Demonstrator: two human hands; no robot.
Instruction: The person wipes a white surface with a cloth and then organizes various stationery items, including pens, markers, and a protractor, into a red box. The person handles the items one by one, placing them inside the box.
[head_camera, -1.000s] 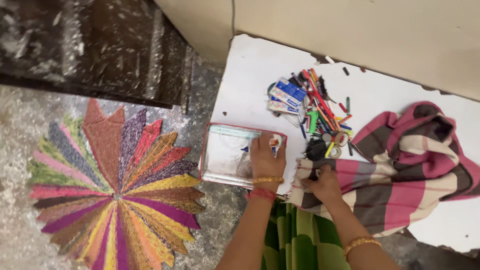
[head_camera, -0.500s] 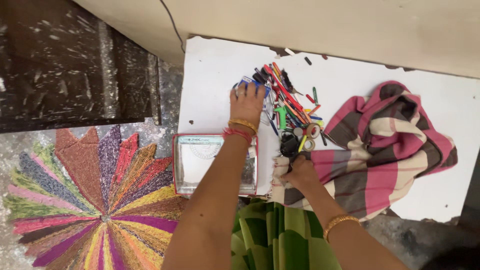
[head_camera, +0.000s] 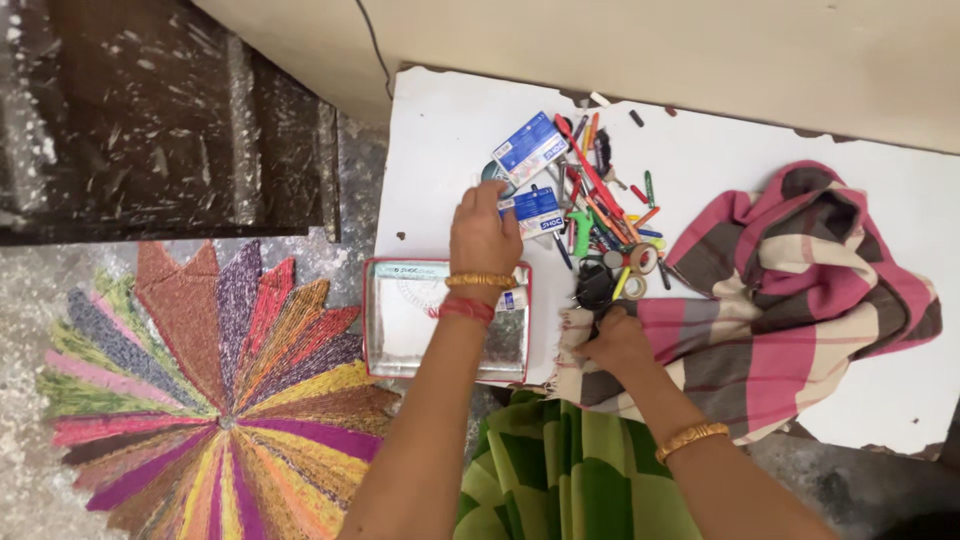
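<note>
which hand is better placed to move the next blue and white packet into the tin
Left. The left hand already lies at the blue and white packets, just above the open tin. The right hand is on the checked cloth's edge, farther from the tin, and looks occupied there.

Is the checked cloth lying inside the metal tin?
No, the checked cloth lies on the white board to the right of the metal tin, with the right hand on its edge.
</note>
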